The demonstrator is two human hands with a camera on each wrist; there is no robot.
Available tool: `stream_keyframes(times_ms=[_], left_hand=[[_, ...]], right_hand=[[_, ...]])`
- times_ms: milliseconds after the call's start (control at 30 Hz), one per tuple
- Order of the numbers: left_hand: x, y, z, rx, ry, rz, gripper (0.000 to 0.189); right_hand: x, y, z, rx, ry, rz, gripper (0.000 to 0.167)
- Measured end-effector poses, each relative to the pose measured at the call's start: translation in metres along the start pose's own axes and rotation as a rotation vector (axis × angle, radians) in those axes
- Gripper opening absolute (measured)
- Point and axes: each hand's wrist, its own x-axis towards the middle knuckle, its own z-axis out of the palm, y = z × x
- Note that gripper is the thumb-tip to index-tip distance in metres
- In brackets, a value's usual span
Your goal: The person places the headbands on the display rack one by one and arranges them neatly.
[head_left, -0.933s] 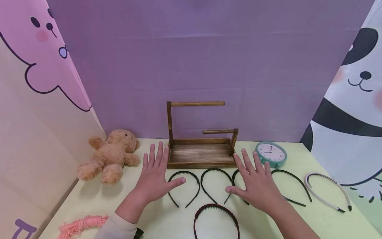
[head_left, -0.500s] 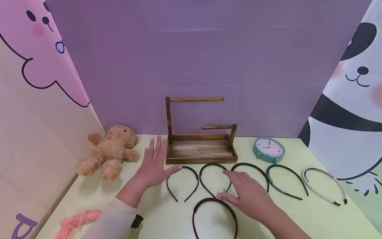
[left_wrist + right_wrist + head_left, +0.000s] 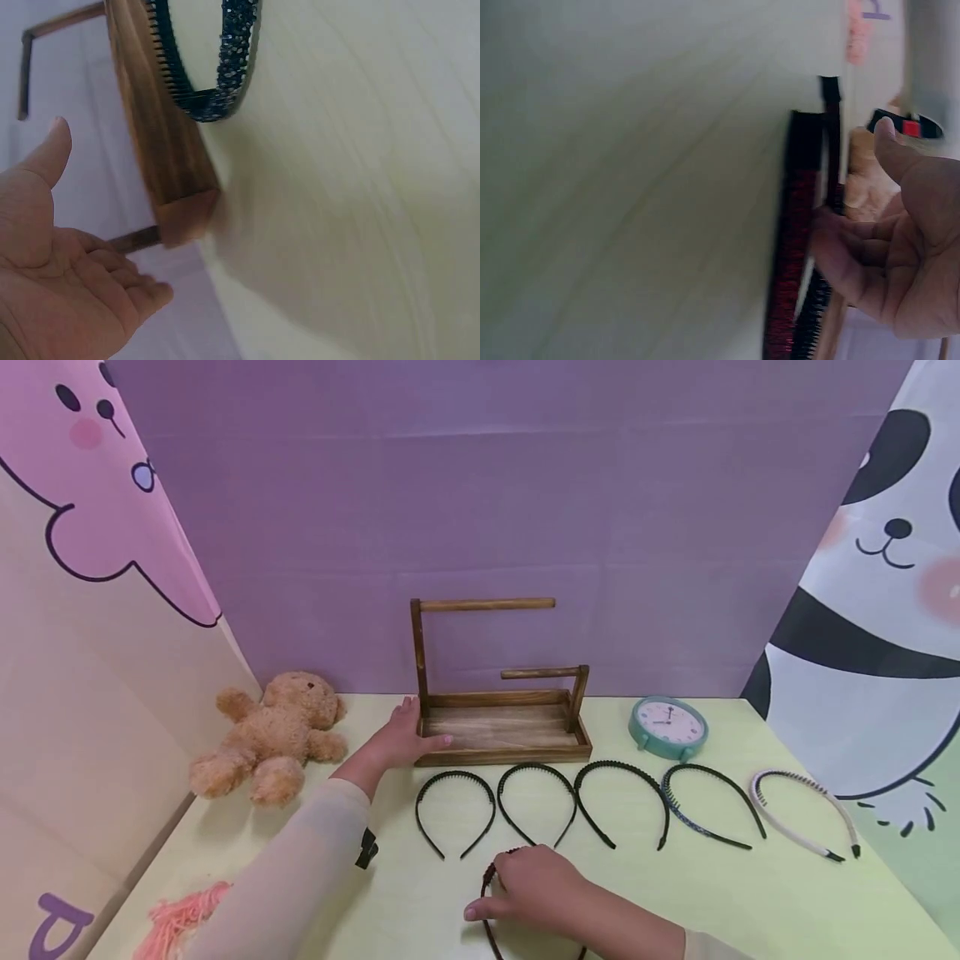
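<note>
My left hand (image 3: 401,739) is at the left end of a wooden rack (image 3: 502,756), thumb spread out towards its front edge. In the left wrist view the fingers are relaxed near the rack (image 3: 161,135); whether they touch it I cannot tell. My right hand (image 3: 543,889) is over a dark red headband (image 3: 487,875), partly hiding it. The right wrist view has the bent fingers against the headband (image 3: 787,285), while the thumb stands well away from it. In a row before the rack lie several headbands, including a black one (image 3: 456,773) at the left and a white one (image 3: 783,827) at the right.
A brown teddy bear (image 3: 277,739) lies left of the rack. To the rack's right is a teal clock (image 3: 667,727). Pink yarn (image 3: 180,918) lies at the front left. A purple cloth (image 3: 487,510) hangs behind the pale table (image 3: 675,893).
My left hand has moved forward to the rack's left end. My right hand has come back and down from above the row of headbands to the dark red one.
</note>
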Motion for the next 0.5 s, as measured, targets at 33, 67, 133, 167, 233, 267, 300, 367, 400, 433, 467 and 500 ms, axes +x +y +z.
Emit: stream_keyframes(times_ms=[33,67,133,167,233,267,300,367,400,433,467,500], left_hand=[[0.003,-0.001,0.001,-0.010,-0.002,-0.017,0.112],[0.006,-0.002,0.002,-0.021,-0.006,-0.036,0.111],[0.011,-0.004,0.004,-0.029,-0.015,-0.067,0.107],[0.014,-0.005,0.005,-0.023,-0.016,-0.077,0.105],[0.017,-0.006,0.007,0.011,-0.019,-0.083,0.100],[0.019,-0.006,0.008,0.035,-0.020,-0.082,0.099],[0.020,-0.006,0.008,0.055,-0.020,-0.078,0.098],[0.021,-0.006,0.009,0.084,-0.012,-0.074,0.095],[0.021,-0.006,0.009,0.095,-0.006,-0.073,0.095],[0.021,-0.007,0.010,0.102,0.001,-0.073,0.094],[0.022,-0.007,0.010,0.104,0.008,-0.076,0.094],[0.022,-0.007,0.010,0.099,0.016,-0.078,0.094]], right_hand=[[0.002,-0.001,0.001,-0.016,0.005,-0.006,0.060],[0.004,-0.002,0.002,-0.022,0.009,-0.013,0.059],[0.005,-0.002,0.002,-0.018,0.009,-0.019,0.054],[0.005,-0.002,0.002,-0.011,0.000,-0.018,0.051],[0.004,-0.001,0.001,0.033,-0.048,-0.017,0.043],[0.002,-0.001,0.001,0.068,-0.080,-0.013,0.039],[0.001,0.000,0.000,0.102,-0.115,-0.012,0.036],[-0.003,-0.001,-0.001,0.185,-0.194,-0.006,0.029],[-0.006,-0.001,0.000,0.213,-0.219,-0.007,0.027],[-0.008,-0.001,0.000,0.233,-0.238,-0.006,0.023],[-0.011,-0.001,-0.001,0.240,-0.248,-0.012,0.021],[-0.013,-0.001,-0.001,0.245,-0.256,-0.017,0.018]])
